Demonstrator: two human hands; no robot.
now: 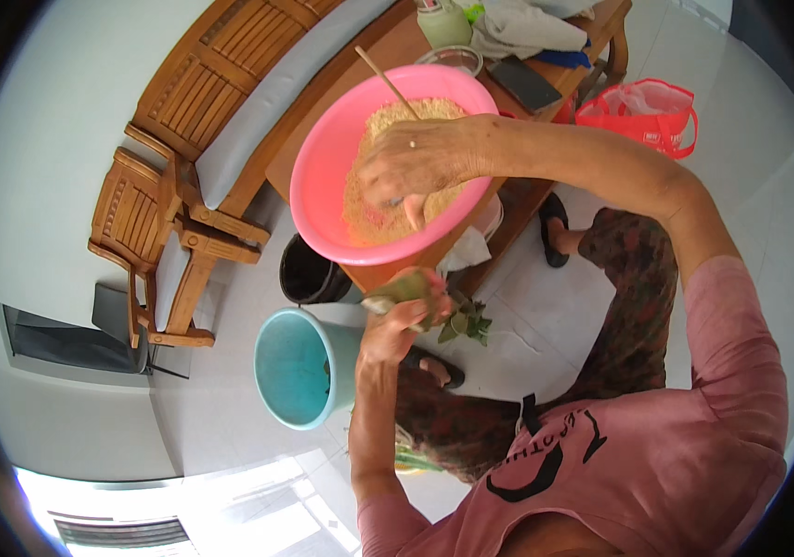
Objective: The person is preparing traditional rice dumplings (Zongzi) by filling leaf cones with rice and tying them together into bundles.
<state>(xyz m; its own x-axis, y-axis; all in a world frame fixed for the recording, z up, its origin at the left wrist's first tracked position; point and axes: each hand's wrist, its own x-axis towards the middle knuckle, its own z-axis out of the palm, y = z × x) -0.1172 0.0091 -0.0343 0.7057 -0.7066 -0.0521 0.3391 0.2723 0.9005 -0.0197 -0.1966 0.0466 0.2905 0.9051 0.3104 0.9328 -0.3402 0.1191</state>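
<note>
My left hand point(400, 324) grips a folded green leaf bundle point(407, 292) below the near rim of a pink plastic basin point(320, 167). Pale grain, perhaps rice point(439, 108), fills part of the basin. My right hand point(414, 163) reaches in over the grain with its fingers pointing down; what they hold is hidden. A wooden stick point(386, 82) stands tilted in the grain behind that hand. More green leaves point(465, 320) hang just right of my left hand. The bundle is slightly blurred, so its folds are unclear.
The basin stands on a wooden table point(285, 163). A jar point(444, 26), a smartphone point(524, 83) and cloths point(522, 31) lie behind it. Below stand a turquoise bucket point(292, 369) and a black bin point(306, 271). A red bag point(637, 115) is at right, a wooden bench point(209, 76) at left.
</note>
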